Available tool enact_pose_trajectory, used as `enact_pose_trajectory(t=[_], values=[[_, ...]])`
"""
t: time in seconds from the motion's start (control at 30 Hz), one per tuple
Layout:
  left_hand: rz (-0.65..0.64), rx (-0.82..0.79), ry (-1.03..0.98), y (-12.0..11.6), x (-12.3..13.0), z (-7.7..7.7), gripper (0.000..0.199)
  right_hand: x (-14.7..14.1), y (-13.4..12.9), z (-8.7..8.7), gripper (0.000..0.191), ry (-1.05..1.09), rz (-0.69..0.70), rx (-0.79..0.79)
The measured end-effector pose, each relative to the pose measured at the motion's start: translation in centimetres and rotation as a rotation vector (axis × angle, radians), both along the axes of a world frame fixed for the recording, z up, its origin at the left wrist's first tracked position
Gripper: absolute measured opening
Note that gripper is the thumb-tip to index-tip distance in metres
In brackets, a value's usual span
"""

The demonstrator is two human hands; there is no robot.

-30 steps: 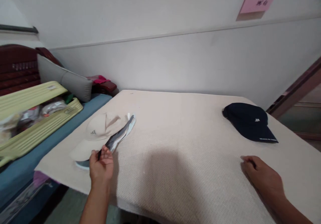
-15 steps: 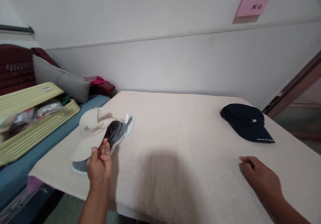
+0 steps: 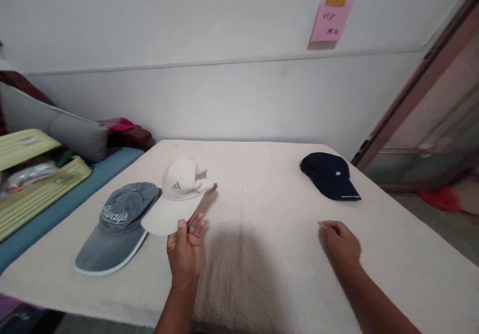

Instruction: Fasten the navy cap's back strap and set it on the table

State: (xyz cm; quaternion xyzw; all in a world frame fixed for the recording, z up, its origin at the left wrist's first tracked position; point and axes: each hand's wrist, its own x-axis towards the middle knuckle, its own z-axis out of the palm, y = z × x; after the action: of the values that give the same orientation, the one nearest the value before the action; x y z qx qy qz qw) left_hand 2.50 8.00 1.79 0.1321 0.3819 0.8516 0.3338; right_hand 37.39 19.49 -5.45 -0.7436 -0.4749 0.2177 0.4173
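Pinching the beige cap's [image 3: 179, 194] brim, the left hand [image 3: 185, 254] holds it crown-away; the right hand [image 3: 342, 244] rests loosely curled, empty.

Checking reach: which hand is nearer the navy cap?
Right. The right hand rests flat on the table in front of the navy cap, apart; the left hand holds the beige cap, farther left.

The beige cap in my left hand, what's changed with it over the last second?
The left hand has lifted the beige cap by its brim off the grey cap and carried it right, toward the table's middle. The grey cap, earlier mostly covered, now lies open to view. The right hand stays flat on the table cover, and the navy cap is untouched.
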Motion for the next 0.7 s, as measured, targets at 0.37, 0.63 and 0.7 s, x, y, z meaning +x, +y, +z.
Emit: enact_pose_trajectory(t=[0.37, 0.63, 0.7], values=[[-0.236, -0.155, 0.045, 0.3, 8.2, -2.0, 0.021, -12.1, -7.9, 2.7, 0.027, 1.029, 0.579, -0.145], [-0.495, -0.389, 0.29, -3.0, 13.7, -5.4, 0.026, -10.9, -6.0, 5.7, 0.052, 1.669, 0.657, -0.251], [-0.565, -0.417, 0.33, -4.1, 14.8, -6.4, 0.021, -9.9, -5.6, 5.9, 0.039, 1.732, 0.581, -0.228]])
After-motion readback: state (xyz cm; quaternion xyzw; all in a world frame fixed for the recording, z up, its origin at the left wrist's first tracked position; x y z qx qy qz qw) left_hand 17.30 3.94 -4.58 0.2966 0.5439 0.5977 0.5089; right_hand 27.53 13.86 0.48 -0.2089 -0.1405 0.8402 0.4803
